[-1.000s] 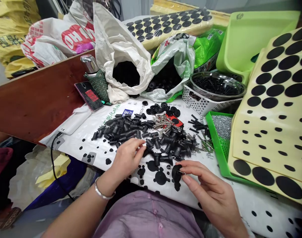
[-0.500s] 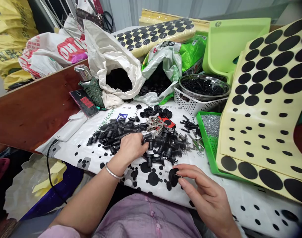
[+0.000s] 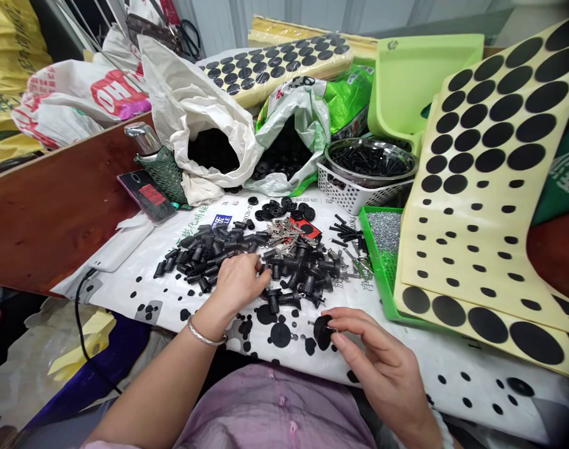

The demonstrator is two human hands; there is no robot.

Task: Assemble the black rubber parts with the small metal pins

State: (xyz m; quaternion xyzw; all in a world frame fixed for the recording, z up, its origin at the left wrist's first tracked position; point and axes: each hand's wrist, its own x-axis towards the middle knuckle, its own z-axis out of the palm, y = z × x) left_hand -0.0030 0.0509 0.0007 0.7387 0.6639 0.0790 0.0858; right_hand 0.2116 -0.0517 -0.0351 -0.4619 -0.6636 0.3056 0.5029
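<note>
My left hand (image 3: 237, 284) reaches into a pile of black plastic cylindrical parts (image 3: 202, 246), its fingers curled downward. The fingertips are hidden, so what they hold cannot be made out. Closer to me, my right hand (image 3: 380, 352) pinches a black round disc with a metal pin (image 3: 322, 332) between thumb and fingertips. The disc is tilted on edge, and thin metal shows on both sides of it. More black parts with flared round ends (image 3: 307, 268) lie just right of my left hand. Beside them is a heap of small metal clips (image 3: 286, 234).
Black discs (image 3: 284, 207) and thin black rods (image 3: 344, 231) lie behind the pile. Two open bags (image 3: 237, 125) stand at the back, near a metal bowl (image 3: 371, 162). Right, a green tray (image 3: 382, 280) sits under sticker sheets (image 3: 466, 249). A phone (image 3: 146, 196) leans at left.
The view has turned slightly right, so the scene sits further left in the picture. My right hand still pinches the disc, and my left hand stays at the pile.
</note>
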